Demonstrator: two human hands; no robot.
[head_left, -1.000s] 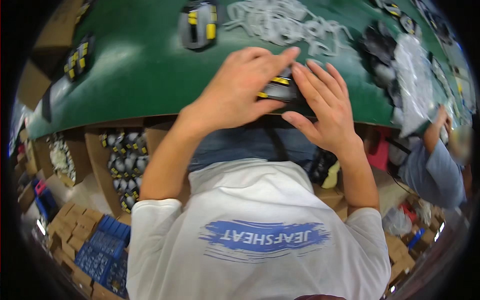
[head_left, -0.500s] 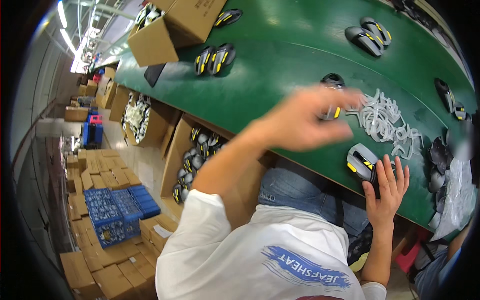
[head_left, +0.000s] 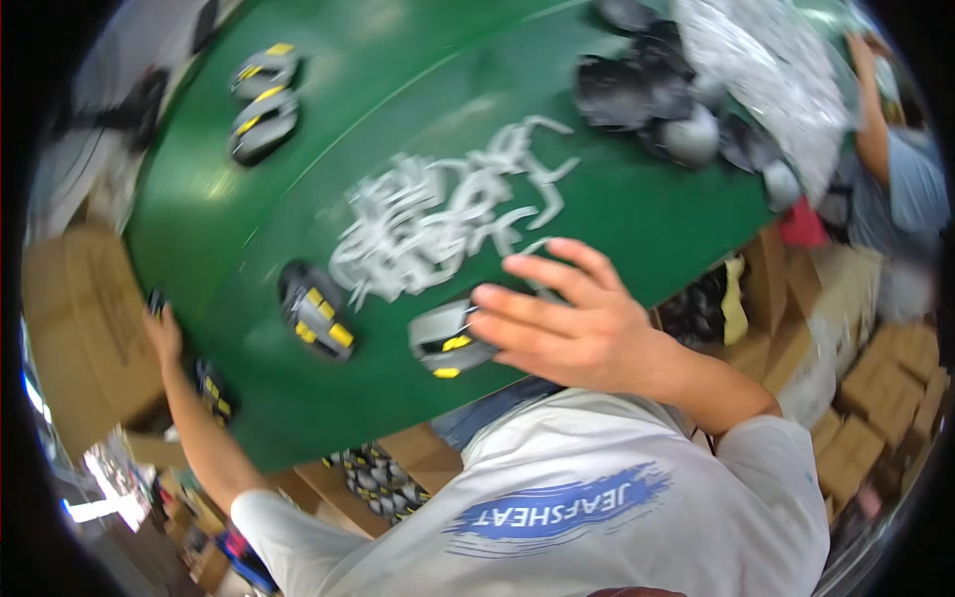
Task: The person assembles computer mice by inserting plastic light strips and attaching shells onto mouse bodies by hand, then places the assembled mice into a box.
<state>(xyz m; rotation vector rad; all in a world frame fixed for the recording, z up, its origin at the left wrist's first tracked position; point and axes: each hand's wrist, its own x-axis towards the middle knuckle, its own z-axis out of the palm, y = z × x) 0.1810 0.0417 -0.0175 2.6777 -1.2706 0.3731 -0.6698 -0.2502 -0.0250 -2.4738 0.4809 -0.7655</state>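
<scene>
Evidently the shell (head_left: 438, 334), grey and black with yellow patches, lies by the near edge of the table (head_left: 214, 239), in front of the person. The right hand (head_left: 582, 323) reaches over its right end, fingers nearly straight and slightly apart; the thumb is hidden, so whether it grips or only rests cannot be told. The left hand (head_left: 162, 333) is stretched out to the table's left side, fingertips at a small dark piece (head_left: 156, 300) beside a carton (head_left: 85, 333); blur hides how far its fingers are bent and whether they hold it. The shell looks light, stiff and probably smooth, so it may slide if pushed from one end; its two long sides seem the best hold, with thumb and fingers opposed and little squeeze. Pale, bendy-looking strips (head_left: 438, 219) are heaped beyond it, with a second shell (head_left: 316, 310) to its left. A pair of shells (head_left: 264, 104) lies toward the far edge; dark shells (head_left: 637, 90) and a clear bag (head_left: 761, 75) gather toward the right side. More shells fill a box (head_left: 408, 460) below the near edge, and at the right a co-worker's blue sleeve (head_left: 915, 174) shows.
</scene>
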